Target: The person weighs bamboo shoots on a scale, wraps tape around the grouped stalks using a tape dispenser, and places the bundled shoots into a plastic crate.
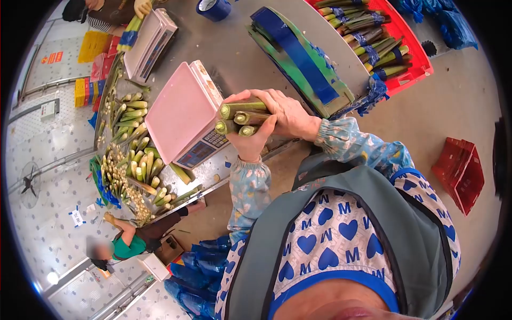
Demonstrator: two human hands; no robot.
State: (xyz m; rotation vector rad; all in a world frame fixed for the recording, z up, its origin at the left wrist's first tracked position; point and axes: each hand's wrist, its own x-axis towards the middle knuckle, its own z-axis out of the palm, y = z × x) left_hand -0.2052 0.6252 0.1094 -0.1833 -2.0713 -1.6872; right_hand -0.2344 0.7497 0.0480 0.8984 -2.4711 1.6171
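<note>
Both hands hold a small bunch of thick green vegetable stalks [245, 116], with the cut ends facing me and some husks purplish. My left hand [249, 144] closes round it from below and the left. My right hand [293, 116] wraps it from the right, the thumb pressed near the lower stalks. Just left of the hands is a digital scale with a pink pan [178, 109] and a keypad. Beyond my right hand stands a green tape dispenser [280, 66] with a wide blue tape band [298, 53] over it.
A heap of loose stalks [141, 160] covers the table's left end. A second scale [150, 42] stands at the back, where a gloved hand [143, 7] holds a taped bunch. A blue tape roll [213, 8], a red crate of taped bunches [413, 50] and another red crate [460, 173] are around.
</note>
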